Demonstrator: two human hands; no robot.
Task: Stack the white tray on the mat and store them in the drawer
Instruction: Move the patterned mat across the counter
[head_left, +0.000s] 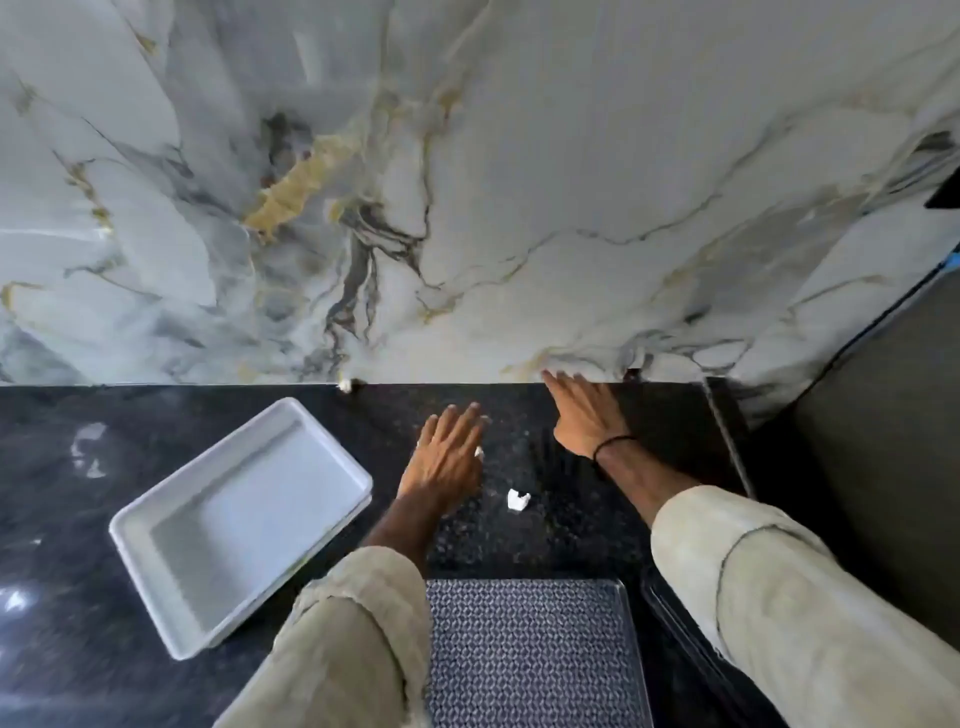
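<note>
The white tray (244, 519) lies empty and skewed on the black granite counter (78, 493), left of centre. A blue-grey patterned mat (530, 654) with a clear edge shows at the bottom between my forearms; I cannot tell whether it sits inside a drawer. My left hand (447, 457) is flat over the counter just right of the tray, fingers apart, holding nothing. My right hand (587, 415) reaches to the back of the counter, fingertips at the foot of the wall, open and empty. Neither hand touches the tray or the mat.
A marble wall (467, 182) rises behind the counter. A white scrap (518, 500) lies between my hands, and another white bit (344, 385) sits at the wall's foot. A dark grey surface (883, 441) borders the counter on the right.
</note>
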